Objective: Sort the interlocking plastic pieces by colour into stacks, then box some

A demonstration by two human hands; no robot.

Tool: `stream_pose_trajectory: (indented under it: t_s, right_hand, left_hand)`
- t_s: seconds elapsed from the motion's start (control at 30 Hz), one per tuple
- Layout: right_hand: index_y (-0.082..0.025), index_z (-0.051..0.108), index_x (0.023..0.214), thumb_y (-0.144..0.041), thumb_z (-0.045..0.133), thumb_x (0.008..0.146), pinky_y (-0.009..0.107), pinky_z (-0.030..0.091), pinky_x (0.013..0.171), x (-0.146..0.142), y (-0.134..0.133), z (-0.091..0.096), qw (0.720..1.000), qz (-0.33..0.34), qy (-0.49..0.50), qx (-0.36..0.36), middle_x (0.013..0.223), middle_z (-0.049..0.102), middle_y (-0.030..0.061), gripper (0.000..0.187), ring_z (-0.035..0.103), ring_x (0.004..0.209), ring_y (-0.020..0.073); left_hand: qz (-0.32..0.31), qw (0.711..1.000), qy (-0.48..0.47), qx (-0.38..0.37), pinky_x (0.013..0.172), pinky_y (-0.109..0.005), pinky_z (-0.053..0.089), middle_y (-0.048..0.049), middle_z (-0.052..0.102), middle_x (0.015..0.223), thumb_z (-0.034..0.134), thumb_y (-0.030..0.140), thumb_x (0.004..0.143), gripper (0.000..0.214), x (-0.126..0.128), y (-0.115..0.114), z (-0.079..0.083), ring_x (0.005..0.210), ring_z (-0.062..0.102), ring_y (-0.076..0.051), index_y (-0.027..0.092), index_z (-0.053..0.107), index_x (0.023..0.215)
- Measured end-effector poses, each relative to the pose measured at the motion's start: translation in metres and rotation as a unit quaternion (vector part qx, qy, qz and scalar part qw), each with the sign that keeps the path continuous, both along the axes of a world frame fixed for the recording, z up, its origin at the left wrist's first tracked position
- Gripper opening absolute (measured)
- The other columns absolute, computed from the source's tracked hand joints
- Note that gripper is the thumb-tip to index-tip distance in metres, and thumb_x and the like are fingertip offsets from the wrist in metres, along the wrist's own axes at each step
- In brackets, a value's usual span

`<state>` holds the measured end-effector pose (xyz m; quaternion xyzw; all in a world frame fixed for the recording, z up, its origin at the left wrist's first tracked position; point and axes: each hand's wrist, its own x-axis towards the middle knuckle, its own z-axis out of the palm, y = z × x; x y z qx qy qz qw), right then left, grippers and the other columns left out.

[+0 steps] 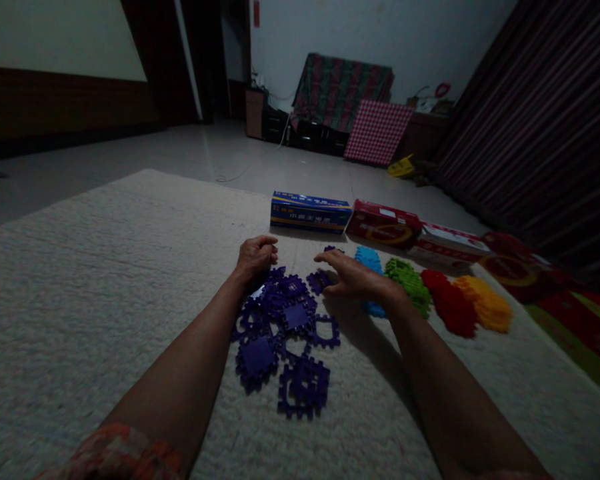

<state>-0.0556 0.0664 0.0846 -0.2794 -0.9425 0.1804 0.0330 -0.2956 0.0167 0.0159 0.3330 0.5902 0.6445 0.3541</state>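
Observation:
Dark purple interlocking plastic tiles [296, 316], some solid and some open-framed, lie in a loose heap on the pale rug. My left hand [257, 257] rests at the heap's far left edge, its fingers curled inward; whatever they may hold is hidden. Just right of the heap, my right hand [353, 275] is open, with thumb and fingers apart. Close to its thumb lies a purple tile [319, 281], and another purple tile [334, 249] shows partly beyond its fingers. My right hand and forearm partly cover a row of light blue tiles [368, 259].
Rows of green tiles [409, 285], red tiles [449, 303] and yellow tiles [484, 303] lie to the right. A blue box [310, 213], a dark red box [384, 225] and a white-and-red box [449, 245] line the rug's far side. Tiled floor [180, 150] lies beyond.

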Motion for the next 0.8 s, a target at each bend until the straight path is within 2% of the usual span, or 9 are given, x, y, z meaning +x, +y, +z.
stream_pose_trajectory:
  t_s: [0.2, 0.33, 0.47, 0.57, 0.67, 0.73, 0.8]
  right_hand:
    - [-0.024, 0.056, 0.134, 0.001, 0.066, 0.069, 0.042, 0.042, 0.112, -0.003, 0.0, -0.01, 0.999, 0.028, -0.023, 0.01, 0.142, 0.058, 0.0114, 0.071, 0.052, 0.133, 0.027]
    - [-0.02, 0.062, 0.126, -0.003, 0.062, 0.074, 0.039, 0.047, 0.103, -0.008, -0.005, -0.014, 0.998, 0.027, -0.044, 0.027, 0.128, 0.065, 0.0111, 0.054, 0.061, 0.12, 0.0263]
    - [-0.018, 0.066, 0.117, -0.01, 0.068, 0.076, 0.034, 0.05, 0.095, -0.009, -0.007, -0.007, 0.997, 0.026, -0.052, 0.054, 0.119, 0.068, 0.0115, 0.042, 0.064, 0.109, 0.0262]
    - [-0.02, 0.065, 0.121, -0.017, 0.07, 0.081, 0.036, 0.049, 0.097, -0.006, 0.004, 0.003, 0.996, -0.018, -0.028, 0.089, 0.123, 0.068, 0.0118, 0.041, 0.063, 0.113, 0.0268]
    - [-0.019, 0.062, 0.128, -0.019, 0.067, 0.085, 0.04, 0.046, 0.1, -0.003, 0.024, 0.011, 0.985, -0.109, -0.014, 0.136, 0.13, 0.066, 0.0137, 0.044, 0.061, 0.119, 0.0288]
    - [-0.019, 0.062, 0.13, -0.021, 0.066, 0.085, 0.044, 0.045, 0.102, -0.002, 0.037, 0.013, 0.976, -0.154, -0.039, 0.15, 0.133, 0.065, 0.0145, 0.046, 0.059, 0.123, 0.0318]
    - [-0.021, 0.063, 0.13, -0.023, 0.067, 0.085, 0.047, 0.044, 0.102, -0.003, 0.047, 0.011, 0.971, -0.171, -0.07, 0.148, 0.135, 0.065, 0.0139, 0.046, 0.058, 0.126, 0.0337]
  left_hand:
    - [0.0, 1.0, 0.005, -0.006, 0.049, -0.022, 0.046, -0.0013, 0.063, 0.067, 0.056, 0.01, 0.069, 0.026, -0.002, 0.002, -0.003, 0.05, 0.058, -0.01, 0.013, 0.071, 0.091]
    - [-0.003, 1.0, 0.016, -0.002, 0.05, -0.021, 0.047, -0.001, 0.064, 0.068, 0.056, 0.011, 0.071, 0.026, -0.003, 0.002, -0.004, 0.051, 0.059, -0.01, 0.013, 0.071, 0.092]
    - [-0.005, 1.0, 0.028, -0.013, 0.049, -0.02, 0.046, -0.0007, 0.064, 0.068, 0.055, 0.01, 0.071, 0.028, -0.003, 0.0, -0.003, 0.051, 0.059, -0.01, 0.013, 0.071, 0.094]
    - [-0.001, 1.0, 0.017, -0.012, 0.049, -0.02, 0.046, -0.0006, 0.064, 0.067, 0.055, 0.01, 0.071, 0.027, -0.002, 0.0, -0.002, 0.05, 0.059, -0.01, 0.012, 0.071, 0.093]
    - [-0.001, 1.0, 0.0, -0.004, 0.048, -0.02, 0.046, -0.0007, 0.064, 0.065, 0.057, 0.011, 0.069, 0.025, -0.001, 0.001, -0.001, 0.049, 0.059, -0.01, 0.012, 0.07, 0.091]
    - [0.001, 1.0, -0.005, -0.001, 0.048, -0.021, 0.045, -0.0008, 0.063, 0.064, 0.058, 0.01, 0.069, 0.024, 0.0, 0.001, 0.0, 0.049, 0.058, -0.01, 0.012, 0.07, 0.089]
    - [0.004, 1.0, -0.005, 0.0, 0.047, -0.021, 0.045, -0.0007, 0.063, 0.063, 0.058, 0.01, 0.068, 0.023, 0.001, 0.0, 0.002, 0.048, 0.058, -0.01, 0.011, 0.07, 0.088]
